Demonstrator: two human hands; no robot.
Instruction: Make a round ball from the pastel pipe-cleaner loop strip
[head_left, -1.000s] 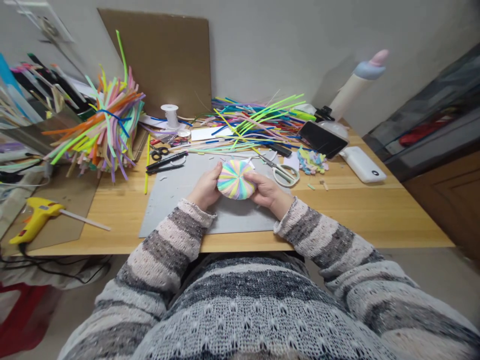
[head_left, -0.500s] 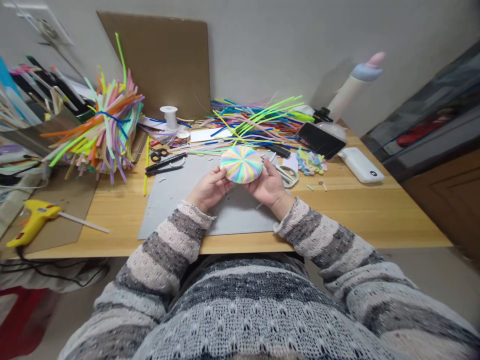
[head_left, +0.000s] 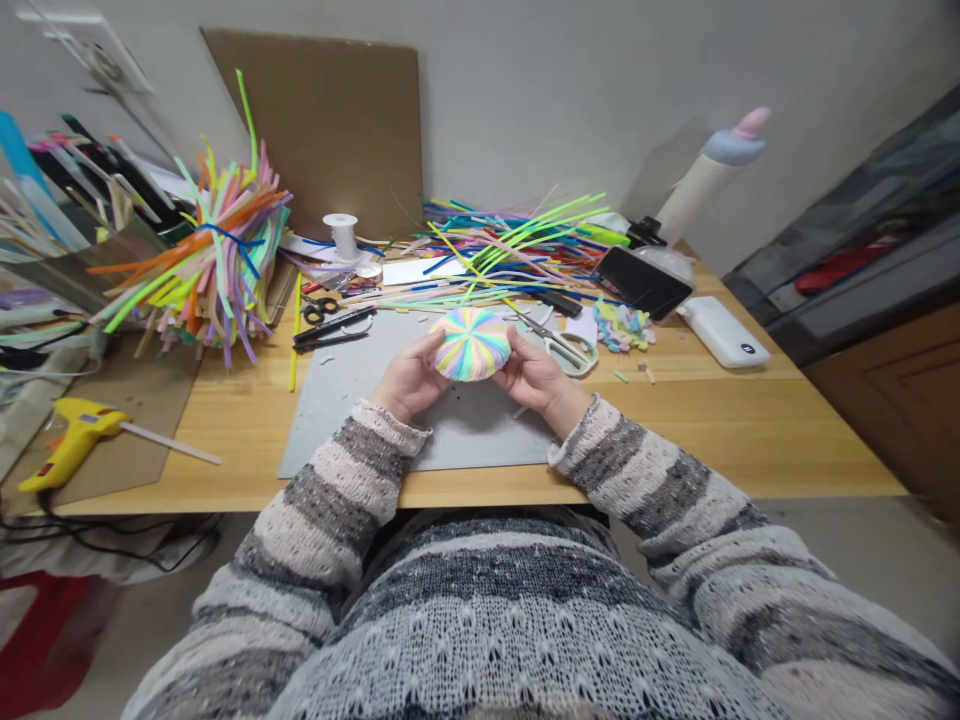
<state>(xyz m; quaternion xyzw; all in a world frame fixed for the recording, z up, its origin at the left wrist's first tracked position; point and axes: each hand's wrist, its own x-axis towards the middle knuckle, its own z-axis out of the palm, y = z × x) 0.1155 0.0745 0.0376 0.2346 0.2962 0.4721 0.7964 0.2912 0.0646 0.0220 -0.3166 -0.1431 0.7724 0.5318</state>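
Note:
A round pastel disc [head_left: 471,345] with wedge-like stripes of yellow, pink, lilac and turquoise, fuzzy like pipe cleaners, is held up over the grey mat [head_left: 330,430]. My left hand [head_left: 411,378] grips its left edge, the thumb on top and the fingers behind. At the right edge my right hand [head_left: 541,378] grips it the same way. The disc's underside is hidden. Just beyond my right hand lie scissors with pale handles [head_left: 571,352], partly on the mat.
Loose pipe cleaners [head_left: 525,240] are heaped at the back, and a tied bundle [head_left: 217,260] stands at left. A yellow glue gun [head_left: 79,440] lies at far left. Black pens [head_left: 334,328], a wire spool [head_left: 342,238], a phone [head_left: 645,282] and a white power bank [head_left: 724,332] surround the mat.
The disc has shifted slightly left and towards me and now tilts more away from view. My right hand has moved with it, uncovering more of the scissors.

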